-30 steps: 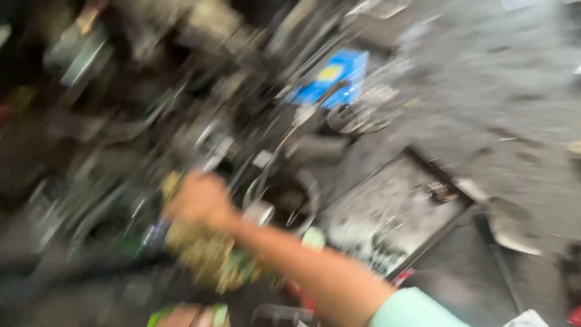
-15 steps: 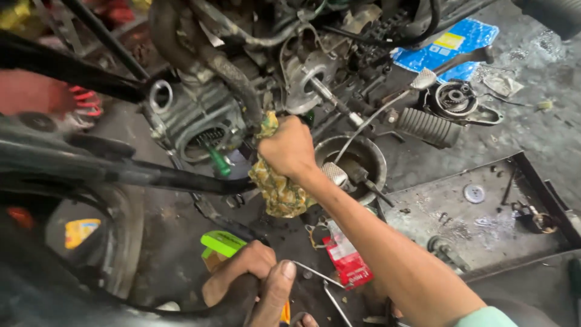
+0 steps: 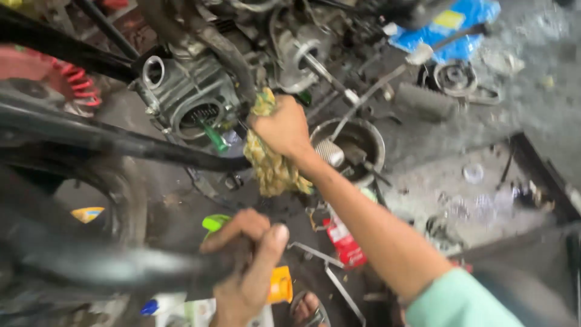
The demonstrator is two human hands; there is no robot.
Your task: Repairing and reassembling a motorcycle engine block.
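Right hand (image 3: 284, 127) moved up — rag (image 3: 272, 160) on engine (image 3: 193, 97) | left hand (image 3: 245, 266) grips (probably) frame

R hand (image 3: 284, 128) fisted, L hand (image 3: 245, 272) clenched

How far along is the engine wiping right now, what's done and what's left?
Done: the engine sits exposed among loose parts, with a metal bowl of pieces beside it. In hand: the right hand presses a yellow rag against the engine's side while the left hand grips a black frame bar. Left: the casing looks grimy, so wiping seems unfinished.
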